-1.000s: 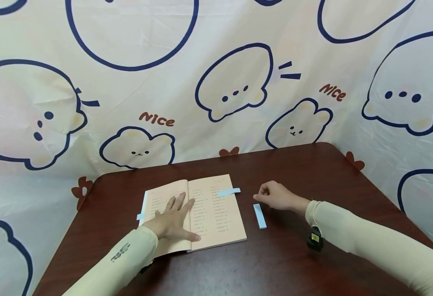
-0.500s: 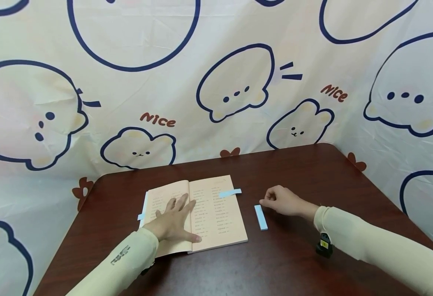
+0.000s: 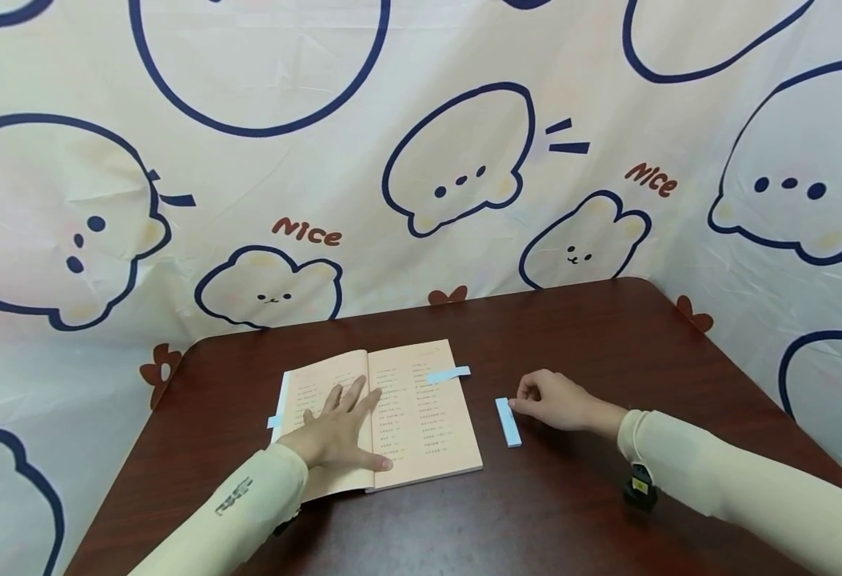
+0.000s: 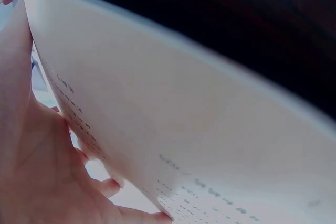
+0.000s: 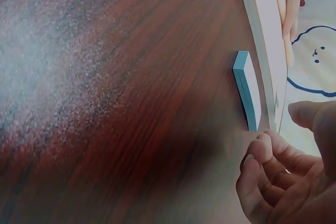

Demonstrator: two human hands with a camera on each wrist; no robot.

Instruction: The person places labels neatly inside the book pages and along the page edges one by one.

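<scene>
An open book (image 3: 431, 424) with printed pages lies on the table. My left hand (image 3: 333, 432) presses flat across its left page, fingers spread and thumb over the inner part of the right page. In the left wrist view the page (image 4: 157, 93) bows up beside that hand. A light blue sticky-note strip (image 3: 448, 374) juts past the right page's edge. To the right of the book rests a narrow pad of blue sticky notes (image 3: 508, 424). My right hand (image 3: 560, 400) has its fingertips right at the pad's far end; the right wrist view shows its thumb (image 5: 307, 116) apart from the loosely bent fingers.
Another blue tab (image 3: 273, 422) sticks out at the book's left edge. The dark brown wooden table (image 3: 550, 336) has a patterned cloth (image 3: 363, 192) hanging behind it and at its sides. Both wrists carry small black devices, the right one (image 3: 640, 488) plainly visible.
My right hand has moved to the right and slightly nearer, then its fingertips have come down to the pad's far end. My left hand and the book stay put.
</scene>
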